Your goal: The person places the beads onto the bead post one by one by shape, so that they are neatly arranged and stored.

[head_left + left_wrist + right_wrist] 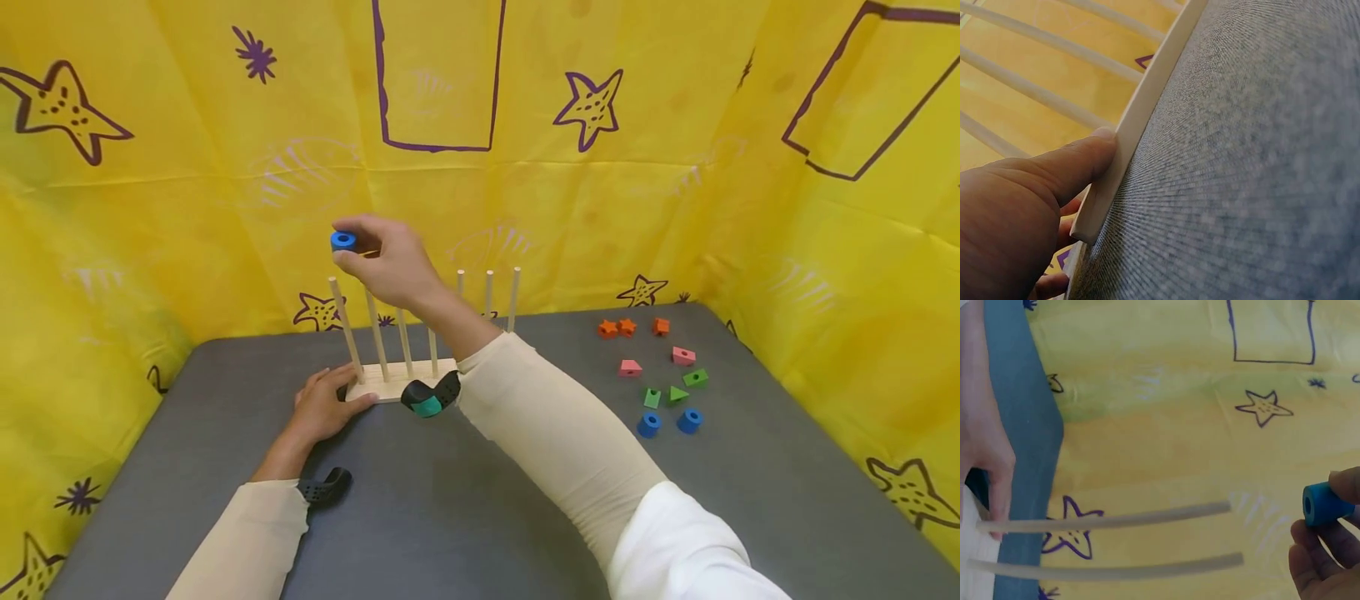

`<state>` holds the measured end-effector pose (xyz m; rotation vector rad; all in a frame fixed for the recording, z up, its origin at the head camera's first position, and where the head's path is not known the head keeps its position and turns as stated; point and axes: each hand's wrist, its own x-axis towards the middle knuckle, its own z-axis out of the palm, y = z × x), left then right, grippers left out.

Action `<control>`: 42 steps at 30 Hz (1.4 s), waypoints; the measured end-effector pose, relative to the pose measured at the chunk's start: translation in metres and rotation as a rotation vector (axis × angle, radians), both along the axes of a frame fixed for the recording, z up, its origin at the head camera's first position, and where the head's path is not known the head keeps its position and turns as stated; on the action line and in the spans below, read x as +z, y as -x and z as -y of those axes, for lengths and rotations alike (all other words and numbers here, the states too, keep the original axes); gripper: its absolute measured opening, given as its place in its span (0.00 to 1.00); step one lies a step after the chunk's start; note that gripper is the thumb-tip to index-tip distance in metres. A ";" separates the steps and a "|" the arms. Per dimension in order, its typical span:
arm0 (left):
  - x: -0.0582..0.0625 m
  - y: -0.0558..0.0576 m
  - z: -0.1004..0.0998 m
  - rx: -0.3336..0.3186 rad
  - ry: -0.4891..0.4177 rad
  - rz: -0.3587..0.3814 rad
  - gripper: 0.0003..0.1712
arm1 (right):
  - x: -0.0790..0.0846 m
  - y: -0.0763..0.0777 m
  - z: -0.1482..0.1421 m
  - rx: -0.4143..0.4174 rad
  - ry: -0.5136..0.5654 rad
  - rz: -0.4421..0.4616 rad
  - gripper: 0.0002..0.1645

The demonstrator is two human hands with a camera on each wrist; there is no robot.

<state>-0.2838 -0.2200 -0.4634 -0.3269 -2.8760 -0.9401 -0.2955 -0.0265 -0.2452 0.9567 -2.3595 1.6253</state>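
A blue cylinder with a hole point(343, 241) is pinched between the thumb and fingers of my right hand point(393, 260), above the tip of the leftmost peg point(345, 325). In the right wrist view the blue cylinder point(1325, 504) is apart from the pegs, its hole facing their ends. My left hand point(324, 403) grips the left end of the wooden base point(390, 388), from which several upright pegs rise. The left wrist view shows the thumb point(1079, 159) on the base's front edge point(1138, 112). My right forearm hides part of the rack.
On the right of the grey table point(465, 500) lie orange blocks point(627, 327), pink blocks point(683, 357), green blocks point(695, 378) and two blue cylinders point(690, 421). Yellow cloth point(675, 208) with drawn stars surrounds the table at the back and sides.
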 end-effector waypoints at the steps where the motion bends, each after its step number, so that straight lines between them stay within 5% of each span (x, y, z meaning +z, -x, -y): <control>1: 0.001 0.000 0.000 -0.001 0.000 -0.003 0.41 | -0.002 0.001 0.004 -0.009 -0.004 -0.002 0.23; 16: 0.001 -0.002 0.000 0.002 -0.028 -0.007 0.37 | -0.029 0.008 0.035 -0.144 -0.091 0.016 0.24; 36: 0.000 -0.003 -0.001 0.005 -0.025 0.010 0.39 | -0.070 0.006 0.048 -0.215 0.238 0.079 0.17; 42: 0.000 -0.002 -0.002 0.001 -0.032 -0.006 0.37 | -0.084 0.003 0.053 -0.261 0.399 0.167 0.19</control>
